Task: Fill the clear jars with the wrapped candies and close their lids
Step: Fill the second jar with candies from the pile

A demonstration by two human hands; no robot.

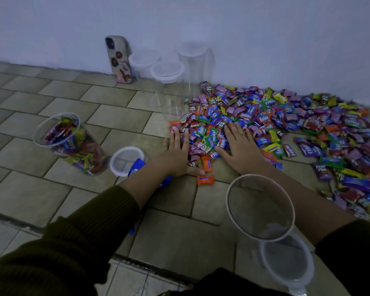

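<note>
On the beige tiled floor (58, 97), we set up a scoop.
Our left hand (176, 152) and right hand (239, 146) lie palm-down with fingers straight, gripping nothing, on the near edge of the heap of bright wrapped candies (286, 120). The empty clear plastic jar (263, 223) stands open just beside our right forearm. We judge a hasty scoop could spill slippery wrappers — or the forearm could tip that jar.
</note>
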